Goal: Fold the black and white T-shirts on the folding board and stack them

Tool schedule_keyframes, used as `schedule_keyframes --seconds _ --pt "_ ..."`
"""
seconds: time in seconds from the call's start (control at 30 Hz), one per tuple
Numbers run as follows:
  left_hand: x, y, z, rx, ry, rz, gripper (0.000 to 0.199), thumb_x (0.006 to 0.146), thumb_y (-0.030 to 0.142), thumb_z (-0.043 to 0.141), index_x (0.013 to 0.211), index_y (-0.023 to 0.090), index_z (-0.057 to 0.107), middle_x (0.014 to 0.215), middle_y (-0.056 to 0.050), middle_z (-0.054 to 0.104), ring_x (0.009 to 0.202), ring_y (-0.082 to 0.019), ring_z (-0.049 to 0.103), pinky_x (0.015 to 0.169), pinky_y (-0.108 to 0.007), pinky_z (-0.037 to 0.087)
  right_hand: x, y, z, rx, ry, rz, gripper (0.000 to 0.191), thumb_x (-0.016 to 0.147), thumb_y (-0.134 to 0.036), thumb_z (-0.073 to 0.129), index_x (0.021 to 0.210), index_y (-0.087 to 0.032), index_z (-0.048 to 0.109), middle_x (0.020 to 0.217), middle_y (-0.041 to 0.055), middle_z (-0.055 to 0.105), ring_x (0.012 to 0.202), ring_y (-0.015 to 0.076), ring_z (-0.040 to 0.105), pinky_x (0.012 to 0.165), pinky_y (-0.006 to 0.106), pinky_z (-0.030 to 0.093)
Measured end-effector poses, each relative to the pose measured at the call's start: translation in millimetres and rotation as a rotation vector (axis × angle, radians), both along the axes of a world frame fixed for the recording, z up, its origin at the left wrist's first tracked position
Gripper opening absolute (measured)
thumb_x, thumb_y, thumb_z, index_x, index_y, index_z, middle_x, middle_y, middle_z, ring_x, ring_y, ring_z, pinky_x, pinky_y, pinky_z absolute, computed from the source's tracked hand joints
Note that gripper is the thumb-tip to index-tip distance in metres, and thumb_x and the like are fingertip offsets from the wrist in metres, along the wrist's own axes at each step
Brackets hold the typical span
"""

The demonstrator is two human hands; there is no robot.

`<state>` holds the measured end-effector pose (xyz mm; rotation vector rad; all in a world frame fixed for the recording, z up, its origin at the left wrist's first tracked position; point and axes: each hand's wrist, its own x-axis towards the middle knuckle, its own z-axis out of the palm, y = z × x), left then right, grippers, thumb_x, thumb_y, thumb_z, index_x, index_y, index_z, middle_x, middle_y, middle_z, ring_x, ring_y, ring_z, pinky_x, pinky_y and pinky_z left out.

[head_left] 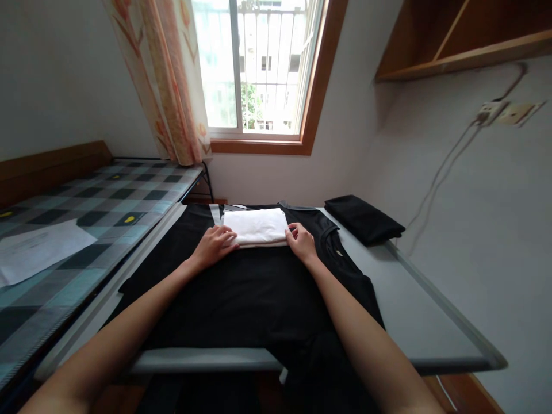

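A folded white cloth, perhaps a garment, lies as a neat rectangle on top of a black T-shirt. At its left front corner, my left hand grips the edge, fingers over the top and thumb at the front. The right edge is pinched between the thumb and fingers of my right hand. Spread flat beneath both hands, the T-shirt has its neckline to the right and its near part hanging over the table's front edge. White stripes show at its far left.
The white table has a raised grey rim. A folded black cloth sits at its back right. On the left is a bed with a checked mattress and a paper sheet. Cables hang from a wall socket.
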<state>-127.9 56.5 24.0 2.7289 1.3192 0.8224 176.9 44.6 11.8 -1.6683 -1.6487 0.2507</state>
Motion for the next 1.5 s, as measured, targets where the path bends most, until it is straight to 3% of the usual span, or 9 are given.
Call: schedule_keyframes --seconds 0.17,0.37,0.57,0.77,0.93,1.13,1.37,1.5 --pt "-12 1 -11.2 0.004 -0.162 0.106 0.031 0.083 0.044 0.065 0.106 0.024 0.069 0.107 -0.007 0.059 0.103 -0.024 0.053 0.096 -0.041 0.04 3 -2 2.9 -0.024 -0.018 0.031 0.029 0.082 -0.043 0.054 0.102 -0.023 0.061 0.072 -0.0011 0.061 0.071 0.0189 0.06 0.074 0.031 0.042" --pt "-17 1 -9.1 -0.092 -0.206 -0.042 0.031 0.079 0.043 0.068 0.104 0.024 0.07 0.102 -0.006 0.055 0.097 -0.021 0.055 0.093 -0.038 0.045 2 -1 -0.3 -0.049 0.113 0.066 0.031 0.083 -0.041 0.048 0.105 -0.022 0.058 0.059 -0.0036 0.056 0.058 0.0184 0.056 0.067 0.029 0.041" --pt "-20 1 -7.1 -0.146 -0.235 -0.107 0.026 0.086 0.039 0.059 0.103 0.024 0.071 0.098 -0.007 0.059 0.091 -0.02 0.056 0.086 -0.035 0.048 -2 2 -0.1 0.116 0.275 0.105 0.032 0.078 -0.035 0.047 0.102 -0.019 0.059 0.055 -0.0063 0.045 0.053 0.0149 0.048 0.061 0.026 0.039" --pt "-24 4 -4.9 -0.012 -0.105 -0.096 0.025 0.091 0.033 0.052 0.104 0.025 0.072 0.089 -0.006 0.061 0.081 -0.017 0.054 0.078 -0.032 0.045 -1 1 -0.7 0.06 0.215 0.064 0.02 0.074 -0.032 0.048 0.08 -0.02 0.063 0.053 -0.0049 0.044 0.051 0.0141 0.045 0.055 0.025 0.034" --pt "-26 5 -3.8 0.196 -0.023 -0.147 0.024 0.094 0.031 0.05 0.103 0.024 0.072 0.084 -0.005 0.062 0.08 -0.018 0.052 0.074 -0.032 0.043 -1 1 -2.1 0.015 0.17 0.042 0.019 0.075 -0.031 0.047 0.076 -0.021 0.064 0.051 -0.0049 0.046 0.05 0.0137 0.046 0.055 0.024 0.032" --pt "-27 8 -4.5 0.244 -0.006 -0.164 0.023 0.095 0.03 0.051 0.101 0.022 0.072 0.08 -0.004 0.061 0.078 -0.017 0.052 0.071 -0.03 0.041 -2 0 3.0 0.035 0.136 -0.027 0.02 0.076 -0.031 0.047 0.074 -0.021 0.064 0.055 -0.003 0.052 0.056 0.0152 0.051 0.061 0.025 0.036" --pt "-25 5 -5.1 0.13 0.033 -0.154 0.024 0.094 0.034 0.052 0.096 0.022 0.073 0.081 -0.003 0.062 0.077 -0.016 0.054 0.07 -0.029 0.041 0 -2 7.7 -0.225 -0.028 0.003 0.016 0.078 -0.025 0.049 0.081 -0.022 0.065 0.065 -0.0022 0.062 0.067 0.0169 0.058 0.071 0.028 0.035" --pt "-23 1 -2.9 0.06 0.007 -0.147 0.025 0.092 0.038 0.055 0.092 0.021 0.073 0.083 -0.004 0.062 0.078 -0.016 0.056 0.073 -0.03 0.043 0 -3 9.2 -0.251 -0.071 0.016 0.017 0.081 -0.025 0.048 0.085 -0.022 0.064 0.07 -0.0011 0.065 0.072 0.0179 0.06 0.074 0.029 0.035"
